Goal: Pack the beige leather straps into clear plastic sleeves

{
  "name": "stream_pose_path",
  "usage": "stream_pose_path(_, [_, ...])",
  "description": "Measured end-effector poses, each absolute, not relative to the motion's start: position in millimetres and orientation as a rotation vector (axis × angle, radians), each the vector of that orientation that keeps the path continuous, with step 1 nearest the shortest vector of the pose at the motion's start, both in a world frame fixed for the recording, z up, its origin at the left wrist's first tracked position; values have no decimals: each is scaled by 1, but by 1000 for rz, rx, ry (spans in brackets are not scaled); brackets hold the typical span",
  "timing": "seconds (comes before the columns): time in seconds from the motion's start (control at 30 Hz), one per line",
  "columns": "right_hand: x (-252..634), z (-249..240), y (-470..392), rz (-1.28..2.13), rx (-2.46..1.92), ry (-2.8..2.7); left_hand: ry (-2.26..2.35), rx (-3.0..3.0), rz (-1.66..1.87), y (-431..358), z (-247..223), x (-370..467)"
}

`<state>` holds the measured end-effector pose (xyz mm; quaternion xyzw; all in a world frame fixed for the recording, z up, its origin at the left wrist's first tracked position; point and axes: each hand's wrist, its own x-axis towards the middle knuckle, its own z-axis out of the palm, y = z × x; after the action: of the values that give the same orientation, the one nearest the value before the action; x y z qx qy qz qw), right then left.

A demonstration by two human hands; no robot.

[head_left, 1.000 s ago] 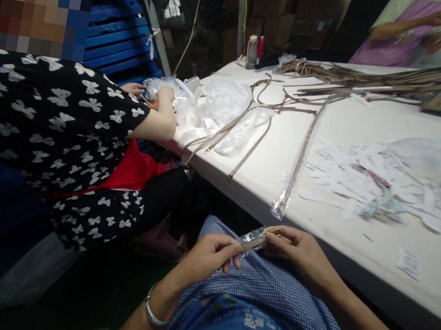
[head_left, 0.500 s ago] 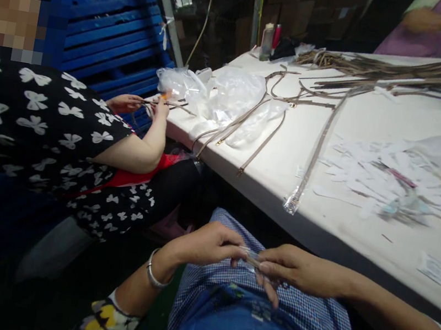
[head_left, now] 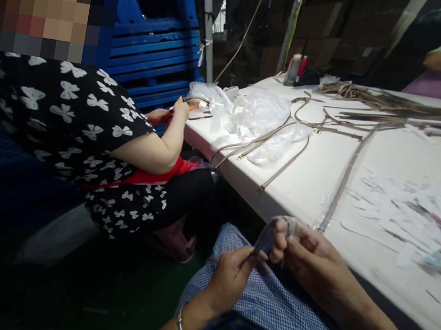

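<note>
Though the camera has swung, so that everything sits further right in view than 0.5 s ago, the white bench [head_left: 311, 185] keeps its layout; the strap bundle [head_left: 425, 111] lies along its far side, the clear bags [head_left: 264, 116] near its left corner, the paper strips [head_left: 393, 206] to the right, and 1 sleeved strap [head_left: 345, 182] points toward the person's right hand [head_left: 310, 254]; the co-worker [head_left: 70, 108] at the left has an orange item [head_left: 193, 106] at the corner, as 0.5 s ago.

The main change is at the 2 hands; they were close together over the checked apron [head_left: 266, 300], and now the right has risen to the bench edge, fingers curled in at the upper end of a clear-wrapped strip [head_left: 265, 236]; the left hand [head_left: 229, 281] pinches its lower end between thumb and fingers.

The strip is now bowed up between the hands, above the lap and off the bench; being gripped at both ends, it seems to be in mid-handling; blur hides whether any clasp shows on it.
</note>
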<state>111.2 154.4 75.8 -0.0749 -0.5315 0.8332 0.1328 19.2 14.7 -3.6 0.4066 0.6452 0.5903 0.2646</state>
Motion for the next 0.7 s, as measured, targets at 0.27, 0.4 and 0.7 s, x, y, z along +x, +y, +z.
stream_pose_path(0.27, [68,16,170,1247,-15,-2028,1415,750,1667,-11,16,24])
stream_pose_path(0.4, [83,-30,165,1018,339,-2423,1401,481,1715,-25,22,10])
stream_pose_path(0.7, [115,-10,140,1439,-110,-2874,1866,580,1571,-33,5,-30])
